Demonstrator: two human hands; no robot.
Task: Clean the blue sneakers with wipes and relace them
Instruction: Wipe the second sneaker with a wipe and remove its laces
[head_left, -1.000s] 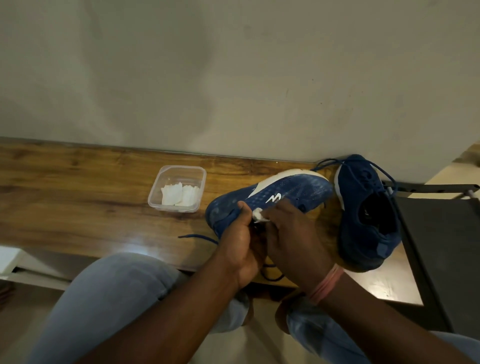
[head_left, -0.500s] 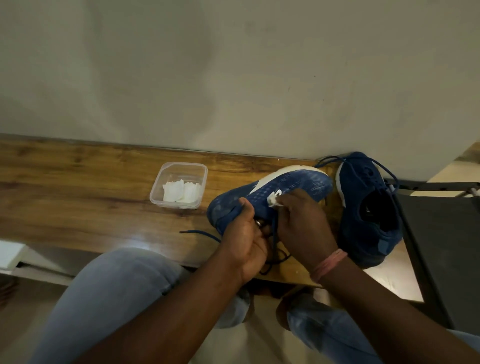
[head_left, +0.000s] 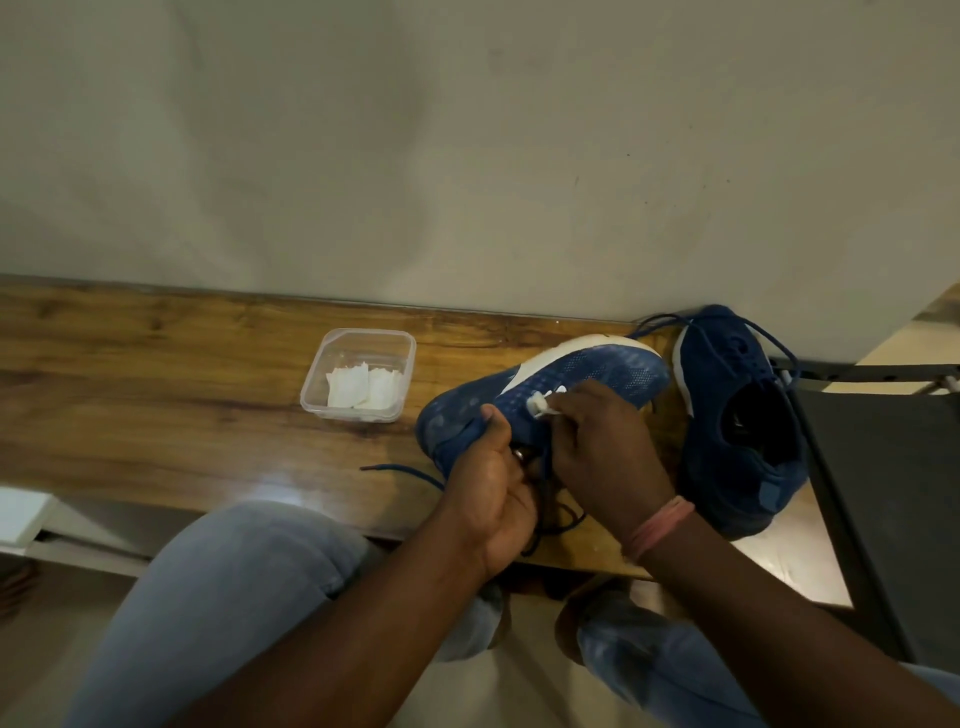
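Blue sneaker (head_left: 550, 395) lies on its side on the wooden bench (head_left: 156, 395), toe toward 2 o'clock. Left hand (head_left: 491, 499) grips its heel collar. Right hand (head_left: 602, 452) pinches a white wipe (head_left: 537, 404) against the upper. Second sneaker (head_left: 737, 415) at 3 o'clock; wipe tub (head_left: 358, 382) at 9 o'clock

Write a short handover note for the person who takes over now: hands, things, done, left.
Left hand grips the heel end of the tilted blue sneaker.
Right hand pinches a white wipe against its side.
Second blue sneaker lies to the right on the wooden table, laces loose.
Spare wipes sit in the clear plastic container.
Done: wiping is under way.
Left: finish wiping, clean the second sneaker, relace both.
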